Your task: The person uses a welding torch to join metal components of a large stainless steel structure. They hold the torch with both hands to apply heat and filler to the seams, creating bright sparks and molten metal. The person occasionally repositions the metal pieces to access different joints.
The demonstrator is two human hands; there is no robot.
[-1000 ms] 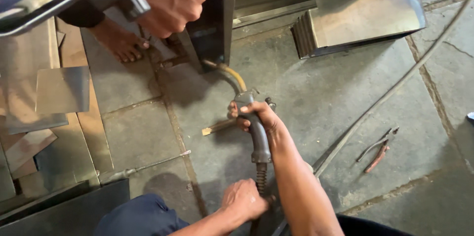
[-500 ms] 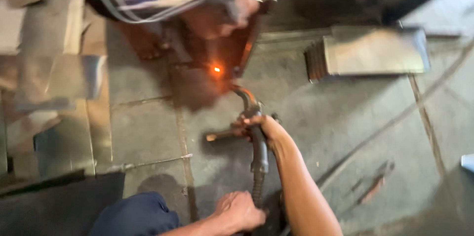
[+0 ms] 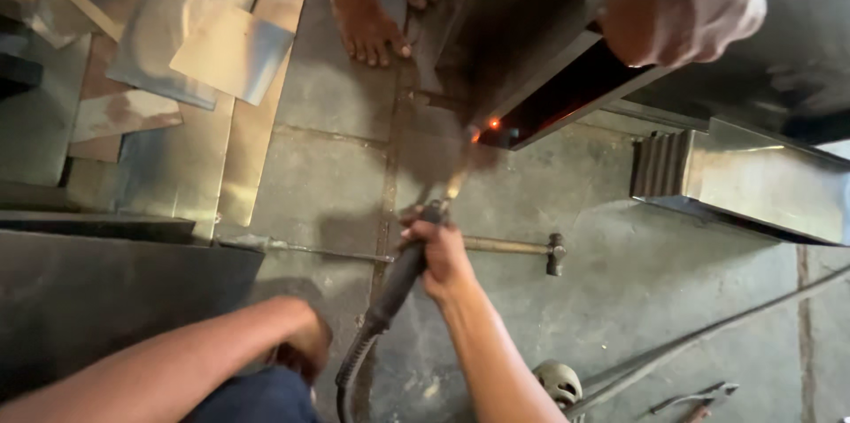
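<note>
Head view, right hand (image 3: pixel 443 257) clamped on welding torch (image 3: pixel 403 271), spark (image 3: pixel 493 124) dimmer, left hand (image 3: pixel 301 339) fisted.

Around the hammer (image 3: pixel 522 247) lying on the floor (image 3: pixel 328 175), bare stone lies open on its near right side and toward the far left. Beyond it the metal box (image 3: pixel 567 87) blocks passage; to its right the folded steel channel (image 3: pixel 753 180); to its left stacked sheets (image 3: pixel 177 60).

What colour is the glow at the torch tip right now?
Orange-red, a small spark at the dark metal box's lower corner, above the welding torch; the head view shows it.
</note>
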